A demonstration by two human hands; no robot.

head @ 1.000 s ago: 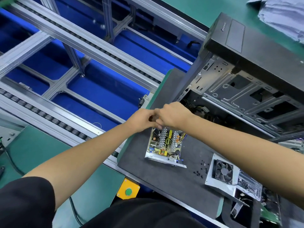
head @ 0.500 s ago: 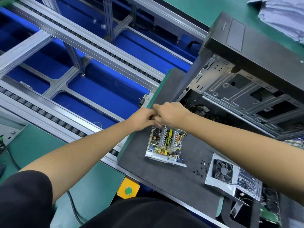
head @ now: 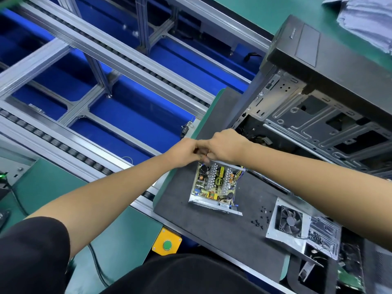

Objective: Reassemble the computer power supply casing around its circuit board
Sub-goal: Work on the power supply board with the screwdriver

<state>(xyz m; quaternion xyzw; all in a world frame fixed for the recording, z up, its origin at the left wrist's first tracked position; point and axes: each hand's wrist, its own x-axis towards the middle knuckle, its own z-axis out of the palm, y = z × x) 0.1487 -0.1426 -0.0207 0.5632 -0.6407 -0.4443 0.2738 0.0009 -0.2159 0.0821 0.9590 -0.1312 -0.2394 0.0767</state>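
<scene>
Power supply casing base [head: 214, 205]: open silver metal tray, lid off, flat on dark mat, near wall facing viewer. Circuit board [head: 215, 182]: seated inside tray, component side up; rows of pale capacitors, yellow transformers, black capacitor at far corner, wires at right edge. Casing cover [head: 273, 227]: silver plate with black fan, lying flat, well apart to right of base.

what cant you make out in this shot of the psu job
All in the head view:
- What the left hand and right hand hold: their own curled fingers hide it.
- Far edge of the circuit board: under the hands.
- Screws on the mat: too small to count or type.
- Fan cover: its right side is behind the right forearm.
- PC case: cut off by the right edge.
</scene>
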